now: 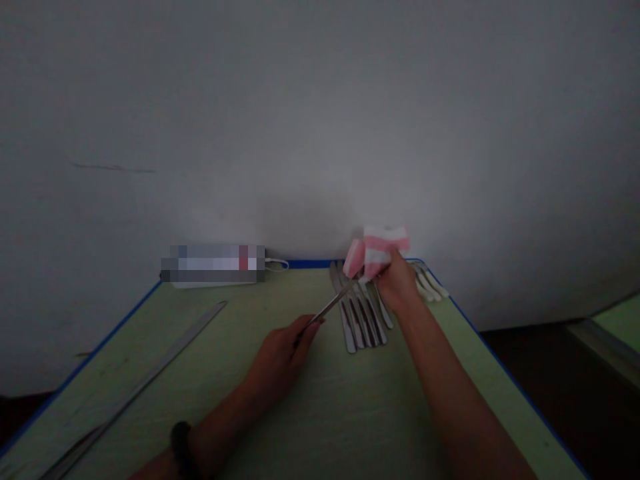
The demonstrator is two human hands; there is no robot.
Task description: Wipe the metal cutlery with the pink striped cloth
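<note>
My left hand (285, 350) is closed around the near end of a slim metal table knife (333, 303), which slants up and away to the right. In my right hand (399, 280) is a pink-and-white striped cloth (385, 250), pinched at the knife's far end. The cloth hides that end of the knife. Beneath the cloth, several metal table knives (357, 323) lie side by side, handles towards me, their far parts partly covered by the cloth and my right hand.
White-handled cutlery (430, 283) lies at the back right of the green table (320, 413). A blurred-out box-like object (215, 267) with a white cable (277, 265) stands at the back left. A long, flat, grey blade-like strip (165, 363) lies along the left. A wall rises behind.
</note>
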